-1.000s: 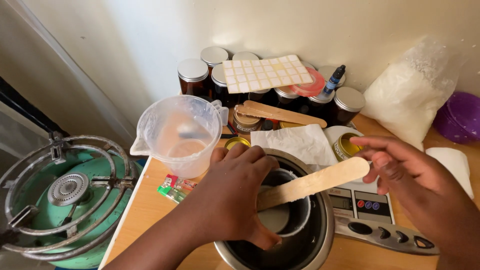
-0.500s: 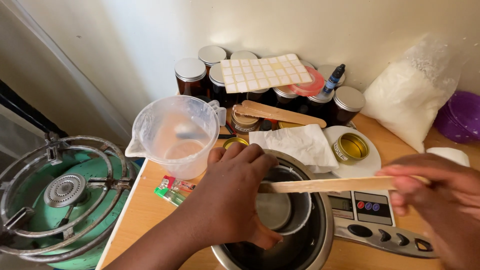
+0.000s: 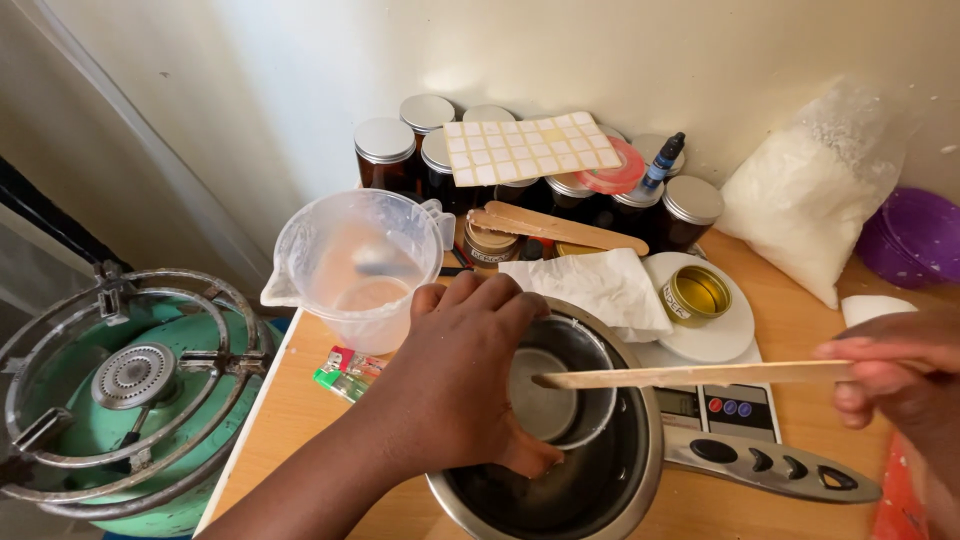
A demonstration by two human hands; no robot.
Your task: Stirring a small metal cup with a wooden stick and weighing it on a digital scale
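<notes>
The small metal cup sits inside the big steel pot, left hand wrapped around its near side. The wooden stick, pinched in the right hand, has swung flat since 1 second ago, its tip now over the cup.

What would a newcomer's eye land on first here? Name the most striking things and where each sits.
At centre, the left hand grips a small metal cup inside a larger steel pot, while the right hand at the right edge holds a flat wooden stick over it. Behind them stand dark lidded jars against the wall, with a green gas burner at far left.
</notes>
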